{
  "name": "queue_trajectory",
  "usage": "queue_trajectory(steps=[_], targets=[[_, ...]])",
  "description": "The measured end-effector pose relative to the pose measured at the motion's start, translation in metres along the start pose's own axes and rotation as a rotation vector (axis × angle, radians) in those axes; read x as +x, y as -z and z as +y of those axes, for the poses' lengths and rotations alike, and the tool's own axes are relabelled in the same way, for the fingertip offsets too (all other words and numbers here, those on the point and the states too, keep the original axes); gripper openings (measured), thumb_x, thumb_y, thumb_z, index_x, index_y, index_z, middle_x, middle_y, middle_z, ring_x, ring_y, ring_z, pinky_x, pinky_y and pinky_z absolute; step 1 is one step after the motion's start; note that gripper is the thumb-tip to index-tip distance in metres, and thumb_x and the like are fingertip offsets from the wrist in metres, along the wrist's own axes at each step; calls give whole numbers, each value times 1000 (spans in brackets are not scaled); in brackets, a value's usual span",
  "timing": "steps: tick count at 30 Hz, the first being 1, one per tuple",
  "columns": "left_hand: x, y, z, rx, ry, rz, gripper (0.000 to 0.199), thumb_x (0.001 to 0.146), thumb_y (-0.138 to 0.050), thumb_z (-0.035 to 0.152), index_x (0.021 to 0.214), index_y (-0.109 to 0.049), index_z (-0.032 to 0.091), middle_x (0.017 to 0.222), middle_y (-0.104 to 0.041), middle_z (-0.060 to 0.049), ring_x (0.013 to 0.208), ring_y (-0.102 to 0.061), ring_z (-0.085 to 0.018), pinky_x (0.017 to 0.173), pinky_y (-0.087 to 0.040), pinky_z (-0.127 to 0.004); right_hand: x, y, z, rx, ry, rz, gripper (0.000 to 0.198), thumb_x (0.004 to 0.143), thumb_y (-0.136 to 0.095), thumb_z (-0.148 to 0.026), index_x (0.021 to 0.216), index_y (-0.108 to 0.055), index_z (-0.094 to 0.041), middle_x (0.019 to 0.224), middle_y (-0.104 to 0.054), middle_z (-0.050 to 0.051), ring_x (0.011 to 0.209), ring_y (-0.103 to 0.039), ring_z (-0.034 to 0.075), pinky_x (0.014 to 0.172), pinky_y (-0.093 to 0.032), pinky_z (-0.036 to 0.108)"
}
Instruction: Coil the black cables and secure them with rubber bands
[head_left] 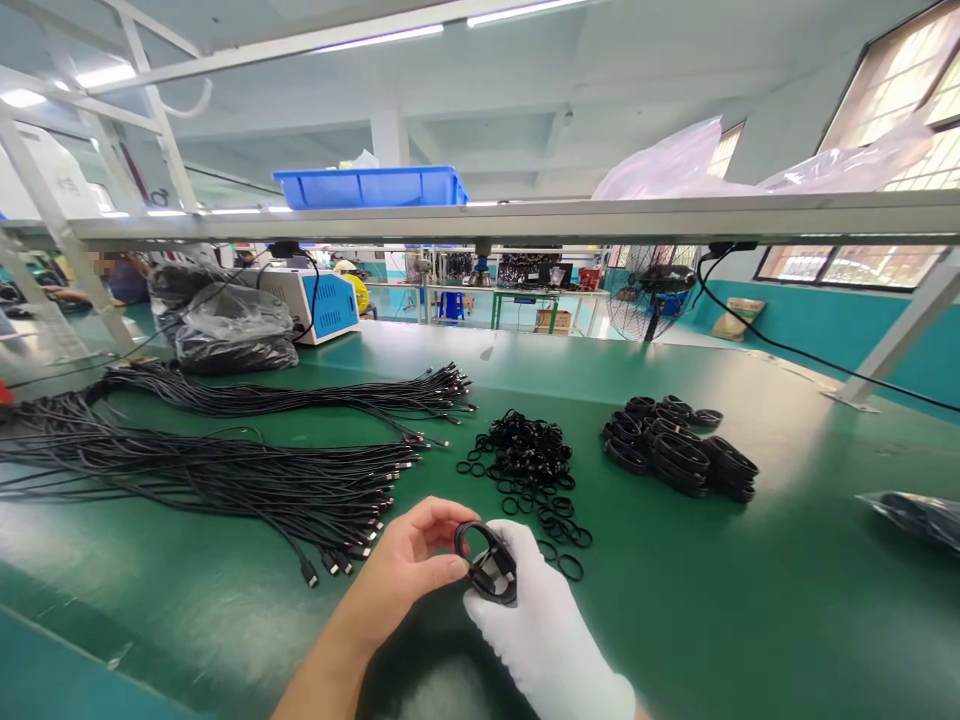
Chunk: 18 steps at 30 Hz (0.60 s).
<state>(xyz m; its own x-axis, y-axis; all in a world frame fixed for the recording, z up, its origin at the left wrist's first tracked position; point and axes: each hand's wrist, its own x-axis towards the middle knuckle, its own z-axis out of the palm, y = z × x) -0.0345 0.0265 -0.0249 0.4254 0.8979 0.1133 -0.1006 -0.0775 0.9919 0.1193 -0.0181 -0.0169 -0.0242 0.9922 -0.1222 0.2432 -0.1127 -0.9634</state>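
Observation:
A coiled black cable (487, 572) is held between my two hands, above the front of the green table. My bare left hand (420, 560) pinches the coil's left side between thumb and fingers. On its right side, my white-gloved right hand (521, 590) is closed around the coil, and a metal plug end shows inside the loop. Just beyond my hands lies a heap of small black rings (529, 455), with several loose rings scattered near the glove. To the left, long black cables (300, 480) lie spread, their plugs toward the middle.
Finished-looking coils (679, 445) are piled at right, with a plastic bag (911, 518) at the far right edge. A blue-and-white machine (322, 305) and a bagged bundle (236, 325) stand back left. Overhead, a shelf (525, 222) carries a blue bin (371, 188).

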Motion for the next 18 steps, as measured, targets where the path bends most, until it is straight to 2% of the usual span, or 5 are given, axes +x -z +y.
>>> queue_trajectory(steps=[2,8,12,15,18], targets=[[0,1,0,3,14,12,32,73,-67,26,104,-61,20,87,-63,-2,87,-55,-18,80,-42,-28,1,2,0,-18,27,29,37,67,-53,-17,103,-50,-24,79,-60,-1,70,-54,15,66,-42,28],[0,2,0,79,35,173,25,79,-60,36,98,-63,20,85,-62,-2,78,-53,-16,79,-41,-27,6,20,-4,267,42,-91,29,65,-54,-15,93,-57,-18,70,-47,-3,64,-42,11,59,-35,24],[3,1,-2,106,75,247,29,74,-63,41,92,-65,19,85,-64,-2,71,-53,-15,71,-43,-25,11,30,-6,287,117,-13,28,67,-58,-26,92,-57,-14,74,-51,-1,68,-46,13,64,-40,26],[8,2,-9,140,109,331,32,69,-65,46,85,-66,18,82,-67,-3,66,-53,-15,66,-44,-25,31,50,0,20,169,212,35,74,-53,-38,100,-58,-15,85,-59,3,75,-54,16,68,-45,26],[12,3,-18,179,127,361,33,66,-65,49,80,-66,19,76,-68,-2,63,-53,-15,63,-44,-25,61,93,9,-296,126,524,47,77,-48,-47,113,-55,-17,104,-60,7,89,-58,20,76,-46,28]])
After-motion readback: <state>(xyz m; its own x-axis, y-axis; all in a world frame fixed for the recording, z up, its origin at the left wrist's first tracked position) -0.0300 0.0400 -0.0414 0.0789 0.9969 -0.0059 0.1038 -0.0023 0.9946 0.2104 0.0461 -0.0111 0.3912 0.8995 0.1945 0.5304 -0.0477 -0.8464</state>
